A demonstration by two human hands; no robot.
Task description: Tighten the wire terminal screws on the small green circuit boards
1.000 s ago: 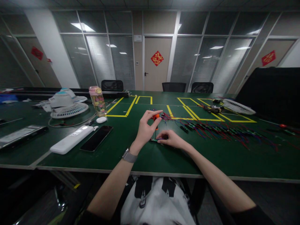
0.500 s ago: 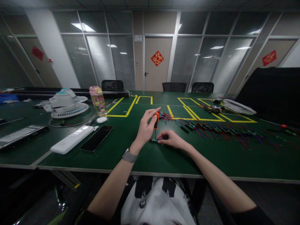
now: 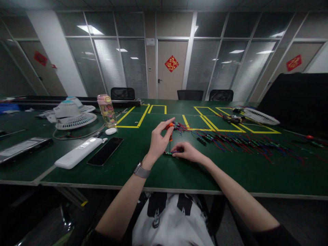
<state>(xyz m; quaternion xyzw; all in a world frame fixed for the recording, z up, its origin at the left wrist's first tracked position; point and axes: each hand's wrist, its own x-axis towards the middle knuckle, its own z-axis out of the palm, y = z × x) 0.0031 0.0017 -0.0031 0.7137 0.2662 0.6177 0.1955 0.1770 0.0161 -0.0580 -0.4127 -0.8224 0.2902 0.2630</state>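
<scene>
My left hand (image 3: 159,138) is closed around the orange and black handle of a screwdriver (image 3: 171,134), which stands upright with its thin shaft pointing down. The shaft's tip meets a small green circuit board (image 3: 168,153) lying on the green table. My right hand (image 3: 186,151) pinches the board's right end, where thin wires come off it; the fingers partly hide that end. Just beyond my left hand sits a bunch of small boards with red and blue wires (image 3: 180,126).
A long row of wired circuit boards (image 3: 246,141) stretches to the right. On the left lie a black phone (image 3: 106,151), a white power bank (image 3: 79,152) and a white earbud case (image 3: 111,131). A pink-lidded bottle (image 3: 107,111) and white fans (image 3: 74,116) stand farther back.
The screwdriver handle has turned a little in my left hand, showing more orange. Both hands and the circuit board stay in the same place.
</scene>
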